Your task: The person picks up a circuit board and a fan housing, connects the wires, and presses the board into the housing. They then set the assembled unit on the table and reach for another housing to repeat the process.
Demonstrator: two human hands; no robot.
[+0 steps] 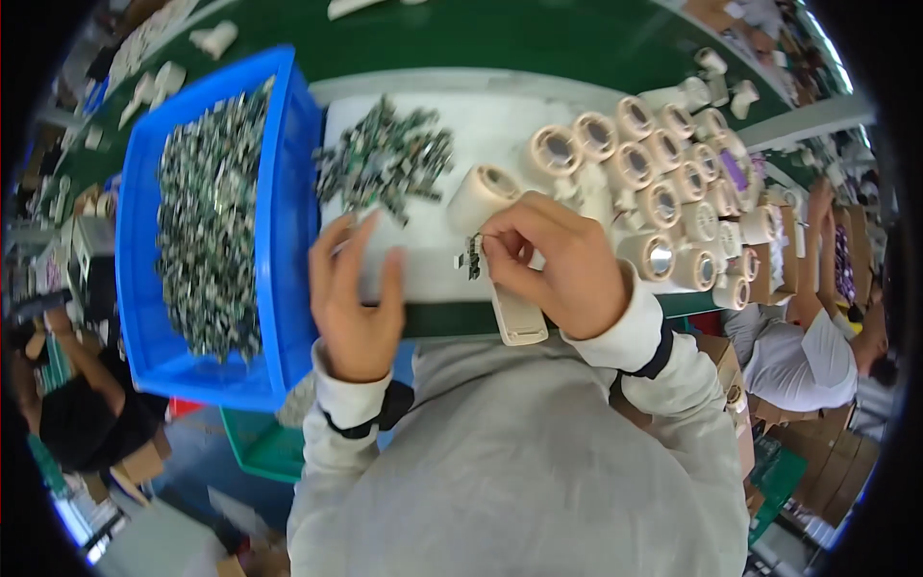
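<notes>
Between the thumb and forefinger of my right hand (562,264) is a small dark circuit board (470,258). Under that hand lies a cream plastic housing, shaped like a hair dryer; its round barrel (484,195) points away from me and its handle (519,315) reaches toward the table's near edge. The hand hides the middle of the housing. My left hand (358,298), slightly blurred, is held with fingers apart and nothing in them, just nearer to me than a loose pile of small circuit boards (389,154) on the white work surface (437,279).
A blue bin (279,212) full of small circuit boards (212,221) stands at the left. Several cream housings (635,165) crowd the right side. Beyond the work surface runs a green conveyor belt (481,38). One co-worker (803,356) is at the right, another (87,394) at the left.
</notes>
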